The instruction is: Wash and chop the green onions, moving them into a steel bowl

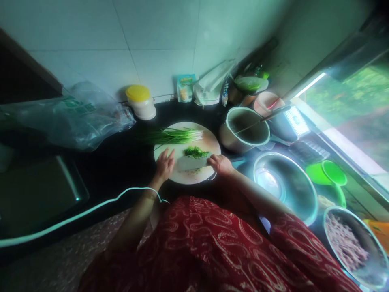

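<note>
A round white cutting board (209, 140) lies on the dark counter in front of me. My right hand (221, 164) is closed around the handle end of a knife, whose broad pale blade (191, 163) lies low over the board. Chopped greens (196, 152) are heaped along the blade's far edge. Behind them rests a bunch of green onions (182, 135), white ends to the right and leaves running off the board's left side. My left hand (165, 163) is at the board's left edge, fingers apart, with nothing in it.
Along the wall stand a yellow-lidded jar (140, 101), a blue packet (186, 87) and a plastic bag (82, 117). To the right are a deep pot (229, 132), a large metal basin (291, 182), a green mug (322, 172) and a bowl of pinkish pieces (377, 247). A white cable (91, 210) crosses the left.
</note>
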### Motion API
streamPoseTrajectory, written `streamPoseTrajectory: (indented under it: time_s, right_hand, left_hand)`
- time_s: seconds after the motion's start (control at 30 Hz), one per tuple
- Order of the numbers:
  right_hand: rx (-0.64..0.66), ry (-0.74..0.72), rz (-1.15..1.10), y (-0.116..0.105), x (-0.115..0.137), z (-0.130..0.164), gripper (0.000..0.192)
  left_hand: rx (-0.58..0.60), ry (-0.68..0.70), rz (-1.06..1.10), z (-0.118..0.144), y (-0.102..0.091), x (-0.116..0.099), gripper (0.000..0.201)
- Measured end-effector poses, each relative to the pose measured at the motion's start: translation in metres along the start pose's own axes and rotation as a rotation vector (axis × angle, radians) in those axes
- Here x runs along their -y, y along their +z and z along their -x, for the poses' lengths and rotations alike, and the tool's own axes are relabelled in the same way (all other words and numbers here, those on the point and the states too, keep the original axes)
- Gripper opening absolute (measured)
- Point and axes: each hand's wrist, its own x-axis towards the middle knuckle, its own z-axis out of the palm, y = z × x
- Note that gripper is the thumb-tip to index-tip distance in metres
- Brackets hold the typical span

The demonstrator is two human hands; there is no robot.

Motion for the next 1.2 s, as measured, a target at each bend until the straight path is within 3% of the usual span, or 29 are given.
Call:
streamPoseTrajectory:
  time_s: [0.13,0.2,0.37,0.53,0.73,0.9,1.0,1.1,1.2]
  right_hand:
    - [-0.144,-0.133,0.062,0.017,-0.013,0.001,0.029]
    - [-0.222,-0.215,0.089,0.022,-0.016,0.001,0.030]
    - [-0.290,-0.365,0.136,0.021,-0.023,0.000,0.034]
    - [-0.281,-0.410,0.115,0.021,-0.025,-0.001,0.035]
    - [-0.336,-0.519,0.058,0.020,-0.020,-0.002,0.038]
    - [-0.281,-0.565,0.055,0.014,-0.018,-0.004,0.040]
    - [-0.239,-0.563,0.041,0.008,-0.018,-0.002,0.039]
    - [-0.177,-0.426,-0.074,0.002,-0.018,0.006,0.032]
    - [-0.175,-0.085,-0.380,0.002,-0.012,0.017,0.023]
  left_hand:
    - [0.351,0.282,-0.063,-0.011,0.004,-0.049,0.056]
    - [0.479,0.392,-0.073,-0.014,0.011,-0.063,0.058]
    - [0.568,0.429,-0.101,-0.032,0.027,-0.052,0.057]
    - [0.498,0.356,-0.113,-0.046,0.030,-0.047,0.059]
    - [0.514,0.513,-0.006,-0.031,0.043,-0.068,0.062]
    - [0.530,0.448,-0.036,-0.045,0.056,-0.066,0.057]
    - [0.506,0.334,-0.062,-0.063,0.052,-0.050,0.055]
    - [0.354,0.117,-0.044,-0.077,0.036,-0.020,0.058]
    - [0.110,-0.087,-0.036,-0.073,0.018,-0.001,0.066]
